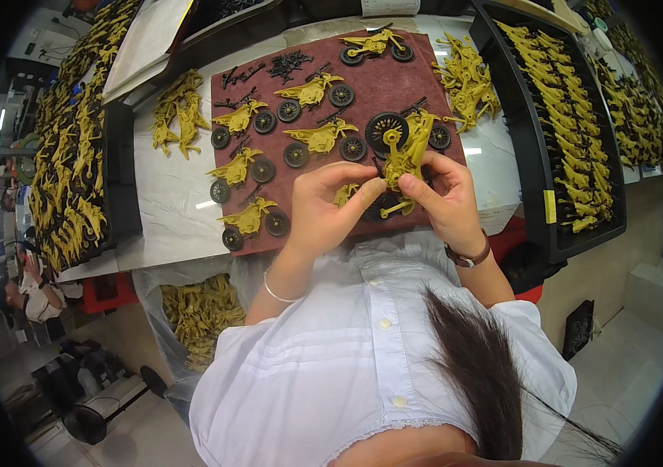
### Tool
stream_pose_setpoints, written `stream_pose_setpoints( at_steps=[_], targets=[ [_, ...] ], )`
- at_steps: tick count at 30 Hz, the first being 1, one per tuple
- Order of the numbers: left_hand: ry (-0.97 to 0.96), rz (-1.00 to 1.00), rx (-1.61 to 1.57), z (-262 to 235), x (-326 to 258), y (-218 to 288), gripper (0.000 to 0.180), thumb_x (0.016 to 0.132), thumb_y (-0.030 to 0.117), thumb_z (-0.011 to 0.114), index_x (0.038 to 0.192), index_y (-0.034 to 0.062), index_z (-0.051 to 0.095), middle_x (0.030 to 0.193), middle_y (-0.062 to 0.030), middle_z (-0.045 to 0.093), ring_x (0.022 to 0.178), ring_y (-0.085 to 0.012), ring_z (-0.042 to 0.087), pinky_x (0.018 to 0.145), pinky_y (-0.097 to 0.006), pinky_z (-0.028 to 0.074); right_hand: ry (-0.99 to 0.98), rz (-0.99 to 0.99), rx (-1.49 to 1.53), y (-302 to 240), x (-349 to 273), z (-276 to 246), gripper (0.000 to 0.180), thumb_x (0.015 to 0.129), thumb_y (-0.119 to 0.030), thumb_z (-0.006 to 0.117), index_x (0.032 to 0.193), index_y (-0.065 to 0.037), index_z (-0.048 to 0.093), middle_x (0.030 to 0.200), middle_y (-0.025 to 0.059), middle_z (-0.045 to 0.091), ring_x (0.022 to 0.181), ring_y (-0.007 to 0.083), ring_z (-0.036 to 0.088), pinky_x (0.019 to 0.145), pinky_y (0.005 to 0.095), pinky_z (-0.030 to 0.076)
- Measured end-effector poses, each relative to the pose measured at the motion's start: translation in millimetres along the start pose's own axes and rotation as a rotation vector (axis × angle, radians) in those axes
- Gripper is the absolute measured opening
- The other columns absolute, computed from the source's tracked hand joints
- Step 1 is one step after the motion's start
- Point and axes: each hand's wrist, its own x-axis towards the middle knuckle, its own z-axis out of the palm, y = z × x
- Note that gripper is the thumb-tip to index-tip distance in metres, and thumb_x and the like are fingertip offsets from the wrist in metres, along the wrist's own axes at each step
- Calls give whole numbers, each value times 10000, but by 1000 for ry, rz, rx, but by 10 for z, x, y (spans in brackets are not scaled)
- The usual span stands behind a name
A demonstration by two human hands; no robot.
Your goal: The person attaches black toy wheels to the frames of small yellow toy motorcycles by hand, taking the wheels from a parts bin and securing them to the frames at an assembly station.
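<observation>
A mustard-yellow plastic toy motorbike with a black spoked wheel is pinched by both the left hand and right hand above the maroon mat at 12 o'clock, so tbh a slip could get that wheel popped off.

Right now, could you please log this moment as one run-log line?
left hand: holds yellow toy motorcycle | right hand: holds same motorcycle, black wheel on top | below: maroon mat with finished motorcycles
</observation>
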Motion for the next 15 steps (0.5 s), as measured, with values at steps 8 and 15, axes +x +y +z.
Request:
stream_pose_setpoints(
  at_steps=[8,15],
  targets=[
    [-36,-43,-38,-49,19,34,127,798,-7,688,916,-54,693,867,-103,688,776,-119,626,691,-242,487,-2,-24,-34,-28,-4,37,272,847,-89,697,1072,37,609,956,34,648,832,66,596,706,213,497],
    [-6,-108,-82,-29,-10,35,115,794,4,694,895,-53,691,838,-100,690,757,-118,625,677,-241,481,-25,-87,-79,-36,-4,50,257,847,-73,689,1068,31,608,992,46,654,891,81,596,793,235,485]
  ],
)
